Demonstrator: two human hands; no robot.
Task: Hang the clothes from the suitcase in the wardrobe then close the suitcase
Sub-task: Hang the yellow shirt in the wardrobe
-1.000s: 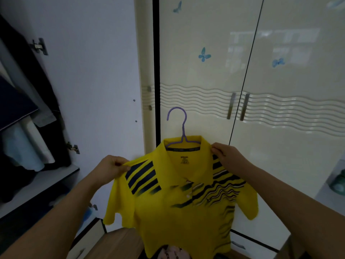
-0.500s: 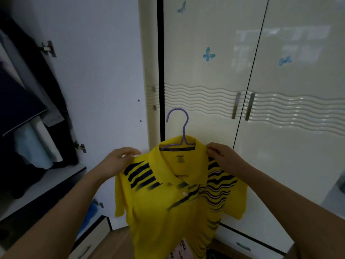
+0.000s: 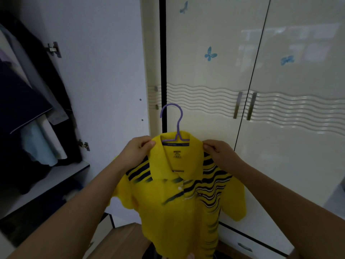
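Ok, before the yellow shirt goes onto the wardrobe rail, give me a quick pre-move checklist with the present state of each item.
1. Purple hanger seated inside the yellow shirt collar: ok, hook stands free above it.
2. Left hand grips the shirt's shoulder: ok.
3. Right hand pinches the other shoulder: ok.
4. Wardrobe door on the left open: ok, hanging clothes visible inside.
5. Free space on the rail: cannot tell, rail out of view.
6. A hand free to take the hook: not ok, both hold the shirt.
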